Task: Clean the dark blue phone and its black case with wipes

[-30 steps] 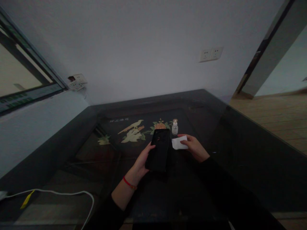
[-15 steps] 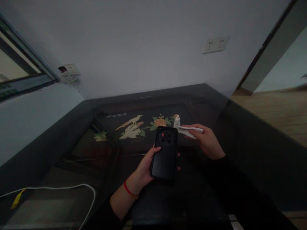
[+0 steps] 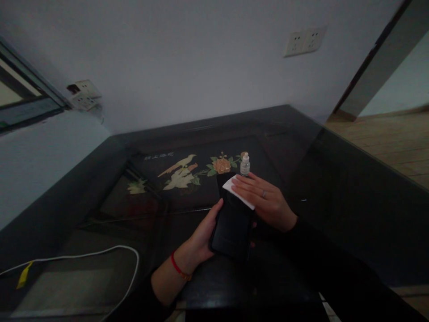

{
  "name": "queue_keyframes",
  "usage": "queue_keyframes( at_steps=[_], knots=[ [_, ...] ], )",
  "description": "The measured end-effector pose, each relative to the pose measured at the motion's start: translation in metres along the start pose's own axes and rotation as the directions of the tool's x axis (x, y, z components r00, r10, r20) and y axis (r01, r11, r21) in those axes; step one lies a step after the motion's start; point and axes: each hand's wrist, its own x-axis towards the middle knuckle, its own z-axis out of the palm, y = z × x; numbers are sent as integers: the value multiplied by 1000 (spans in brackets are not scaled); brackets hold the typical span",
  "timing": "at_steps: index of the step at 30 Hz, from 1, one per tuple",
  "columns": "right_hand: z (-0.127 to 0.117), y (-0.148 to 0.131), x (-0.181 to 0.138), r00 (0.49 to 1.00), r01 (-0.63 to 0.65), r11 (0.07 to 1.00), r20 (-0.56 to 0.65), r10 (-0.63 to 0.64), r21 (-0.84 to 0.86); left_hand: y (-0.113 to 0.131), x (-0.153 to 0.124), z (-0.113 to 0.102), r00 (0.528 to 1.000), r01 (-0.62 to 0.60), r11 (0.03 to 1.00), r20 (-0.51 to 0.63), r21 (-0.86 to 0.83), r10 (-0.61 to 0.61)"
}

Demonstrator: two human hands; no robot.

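My left hand (image 3: 203, 235) is closed round a black phone (image 3: 233, 226), holding it back side up above the dark table (image 3: 335, 197). My right hand (image 3: 264, 199) lies over the phone's upper end with its fingers pressed on a white wipe (image 3: 233, 188) that covers the camera area. A small clear bottle (image 3: 245, 164) with a white cap stands upright on the table just beyond the phone. A red string circles my left wrist.
The table top carries an inlaid bird and flower picture (image 3: 187, 172) under glass. A white cable (image 3: 100, 259) with a yellow tag curves over the near left. Wall sockets (image 3: 304, 41) sit above, a window at left, wooden floor at right.
My right hand brought the white wipe from beside the phone onto its upper back. The left hand kept hold of the phone.
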Motion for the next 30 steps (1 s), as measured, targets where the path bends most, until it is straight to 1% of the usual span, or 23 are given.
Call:
queue_keyframes(
  at_steps=[2,3,4,6,7,8,9,10,12,13,14,15,18,19,20,21,24,25,26,28,30],
  knots=[
    [0,1,0,992,-92,994,-88,87,-56,-1,1,-1,1000,20,1000,23,-6,-20],
    [1,0,-1,990,-107,992,-103,99,-73,-1,1,-2,999,25,1000,27,-4,-25],
    [2,-1,-1,993,-85,994,-85,79,-75,-2,2,-2,999,26,1000,23,1,-26],
    [5,-4,0,999,32,999,5,-32,-41,-2,2,-2,1000,6,1000,-15,3,-6],
    [6,-5,0,995,90,996,49,-89,-16,-2,2,-2,999,-13,1000,-36,0,13],
    [6,-6,0,990,122,993,73,-121,0,-1,2,-1,998,-32,999,-47,-5,32],
    [6,-5,-1,990,119,993,70,-118,-1,0,2,-1,998,-51,999,-47,-7,50],
    [6,-3,-1,996,84,996,39,-84,-17,1,2,0,997,-66,998,-35,-7,65],
    [6,1,-1,999,-24,998,-46,21,-56,2,1,1,997,-75,997,4,2,75],
    [6,2,-2,996,-61,996,-70,56,-63,2,1,2,997,-73,997,13,9,73],
    [7,2,-2,996,-66,996,-72,62,-61,2,1,2,997,-72,997,8,15,72],
    [8,1,-2,998,-36,998,-48,33,-49,2,0,3,997,-72,997,-7,21,73],
    [12,-7,-1,990,132,991,55,-132,-3,2,0,5,991,-102,994,-84,29,105],
    [12,-9,-1,984,163,987,72,-163,3,2,-1,6,987,-121,992,-103,31,124],
    [11,-10,-1,983,167,986,72,-167,3,3,-1,7,984,-140,990,-110,37,143],
    [9,-10,-1,988,144,990,57,-144,-3,3,-2,8,982,-156,987,-105,46,160],
    [5,-6,-2,999,-9,999,-36,8,-36,2,-2,10,980,-188,980,-47,73,191],
    [5,-5,-2,997,-43,998,-59,41,-41,2,-2,10,981,-189,979,-32,77,192],
    [6,-6,-2,997,-51,998,-64,49,-41,2,-2,10,981,-188,979,-29,78,191],
    [10,-11,-2,1000,8,1000,-18,-8,-29,2,-1,10,980,-184,981,-66,61,188],
    [16,-21,-2,990,114,993,78,-114,1,3,0,9,970,-186,982,-159,17,187]
  ],
)
